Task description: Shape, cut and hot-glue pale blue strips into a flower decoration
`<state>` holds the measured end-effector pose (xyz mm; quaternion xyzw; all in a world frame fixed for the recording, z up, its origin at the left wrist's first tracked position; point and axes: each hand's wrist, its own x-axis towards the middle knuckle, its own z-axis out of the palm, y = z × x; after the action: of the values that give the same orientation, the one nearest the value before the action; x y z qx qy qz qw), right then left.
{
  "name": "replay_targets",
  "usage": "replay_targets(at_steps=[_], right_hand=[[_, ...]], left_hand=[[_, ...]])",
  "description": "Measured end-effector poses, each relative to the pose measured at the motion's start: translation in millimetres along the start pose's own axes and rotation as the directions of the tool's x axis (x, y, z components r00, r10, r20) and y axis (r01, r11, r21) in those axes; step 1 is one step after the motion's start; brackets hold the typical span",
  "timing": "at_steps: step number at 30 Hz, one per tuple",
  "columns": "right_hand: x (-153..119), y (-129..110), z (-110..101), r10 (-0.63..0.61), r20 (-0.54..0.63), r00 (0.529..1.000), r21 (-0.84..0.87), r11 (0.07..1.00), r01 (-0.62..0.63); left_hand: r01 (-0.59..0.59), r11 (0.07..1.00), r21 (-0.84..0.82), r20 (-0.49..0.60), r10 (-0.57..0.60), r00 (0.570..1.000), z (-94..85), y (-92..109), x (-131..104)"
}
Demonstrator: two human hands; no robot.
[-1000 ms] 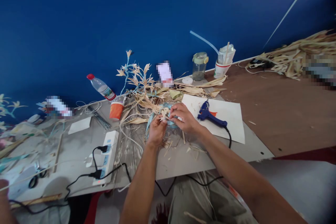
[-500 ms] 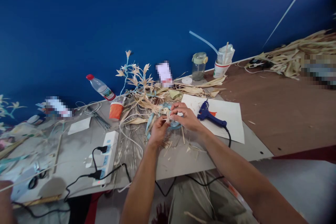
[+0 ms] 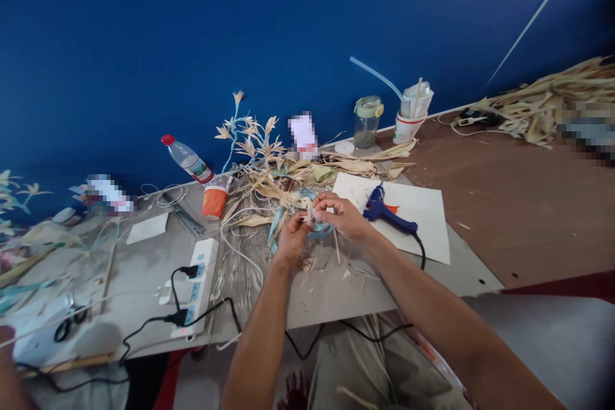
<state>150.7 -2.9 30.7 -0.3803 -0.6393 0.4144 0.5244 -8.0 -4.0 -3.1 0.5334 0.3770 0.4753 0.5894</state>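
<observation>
There are two hands, one left hand (image 3: 291, 240) and one right hand (image 3: 341, 216), with one small pale piece (image 3: 310, 219) between them. They are over the middle of the grey worktop (image 3: 327, 304). Near its right edge is one blue glue gun (image 3: 387, 210) on one big white sheet (image 3: 430, 234). Left of the hands, near the front edge, I count one power strip (image 3: 206, 262) with two black plugs (image 3: 179, 317). Further left is one pair of scissors (image 3: 64, 328). Along the back edge are one bottle (image 3: 189, 161), one orange cup (image 3: 214, 204) and one jar (image 3: 366, 127) with one lid (image 3: 368, 107).
</observation>
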Motion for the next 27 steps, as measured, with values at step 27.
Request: replay_targets(at_steps=[27], right_hand=[[4.0,9.1,-13.1,0.153,0.031,0.988,0.338,0.929,-0.154]], left_hand=[[-0.024,0.988,0.156,0.005,0.024,1.0,2.6,7.2,-2.8]])
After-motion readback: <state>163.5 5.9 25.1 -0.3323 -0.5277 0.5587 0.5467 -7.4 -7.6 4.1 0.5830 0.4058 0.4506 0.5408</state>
